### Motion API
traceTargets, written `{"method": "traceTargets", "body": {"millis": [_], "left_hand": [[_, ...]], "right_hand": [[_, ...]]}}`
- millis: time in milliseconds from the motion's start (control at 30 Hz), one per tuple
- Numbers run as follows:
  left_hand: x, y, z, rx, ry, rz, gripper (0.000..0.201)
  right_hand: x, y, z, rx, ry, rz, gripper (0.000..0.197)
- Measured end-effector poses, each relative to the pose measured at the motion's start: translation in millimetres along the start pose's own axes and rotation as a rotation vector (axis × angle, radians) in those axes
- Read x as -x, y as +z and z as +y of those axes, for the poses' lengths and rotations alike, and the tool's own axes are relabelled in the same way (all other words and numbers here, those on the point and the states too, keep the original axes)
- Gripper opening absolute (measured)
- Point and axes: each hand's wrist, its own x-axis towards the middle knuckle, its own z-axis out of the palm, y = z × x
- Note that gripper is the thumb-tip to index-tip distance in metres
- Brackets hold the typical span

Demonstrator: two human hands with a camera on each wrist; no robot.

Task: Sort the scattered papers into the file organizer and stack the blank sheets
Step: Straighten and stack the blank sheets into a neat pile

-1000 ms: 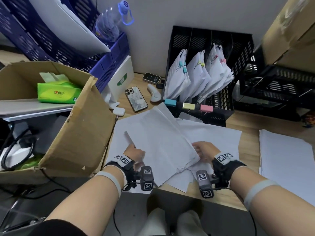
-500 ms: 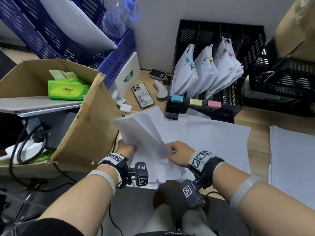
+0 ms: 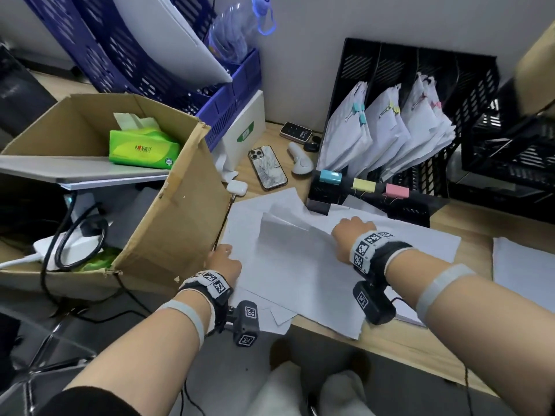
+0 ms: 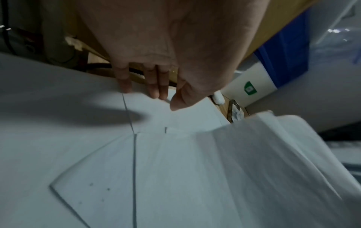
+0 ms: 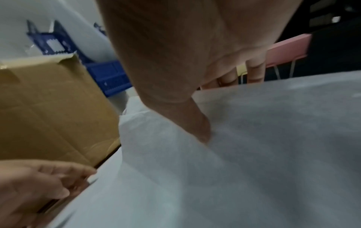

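Note:
Loose white papers [image 3: 300, 274] overlap on the wooden desk [image 3: 420, 349] in front of me. My right hand [image 3: 352, 226] pinches the far edge of one sheet [image 3: 288, 235], and that edge curls up off the pile. In the right wrist view the right hand [image 5: 224, 106] has its thumb on top of the sheet [image 5: 273, 138] and its fingers [image 5: 255, 72] behind it. My left hand [image 3: 222, 255] sits at the pile's left edge, its straight fingertips [image 4: 154, 92] touching the paper. The black file organizer [image 3: 468, 94] behind holds three clipped bundles [image 3: 381, 130].
An open cardboard box [image 3: 168, 223] stands close to my left hand. A phone [image 3: 267, 168], an earbud case [image 3: 237, 187] and a white mouse-like device [image 3: 300, 163] lie beyond the papers. A stack of blank sheets [image 3: 525, 271] lies at the right. Blue trays [image 3: 168, 70] lean at the back left.
The raised sheet has come down and moved right with my right hand. My left hand has let it go and dropped to the pile's left edge.

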Motion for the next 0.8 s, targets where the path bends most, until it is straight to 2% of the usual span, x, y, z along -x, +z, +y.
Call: {"method": "traceTargets", "body": {"millis": [67, 200, 333, 433, 600, 733, 800], "left_hand": [[2, 0, -4, -0.087, 0.05, 0.016, 0.062], [6, -1, -8, -0.112, 0.104, 0.035, 0.061], [2, -2, -21, -0.032, 0.142, -0.004, 0.062], [0, -2, -25, 0.045, 0.155, -0.002, 0.061], [2, -4, -17, 0.069, 0.178, -0.028, 0.061], [3, -6, -8, 0.101, 0.196, -0.065, 0.061], [4, -8, -5, 0.105, 0.185, -0.044, 0.061]], "right_hand": [[-17, 3, -13, 0.009, -0.056, 0.04, 0.038], [-50, 9, -36, -0.105, -0.111, 0.126, 0.039], [-74, 9, -52, -0.042, -0.077, 0.038, 0.044], [-79, 9, -54, -0.037, -0.068, 0.043, 0.039], [-77, 13, -47, -0.17, -0.041, 0.009, 0.035], [-72, 19, -39, -0.225, -0.005, -0.058, 0.024], [-64, 21, -38, -0.309, 0.029, -0.049, 0.027]]}}
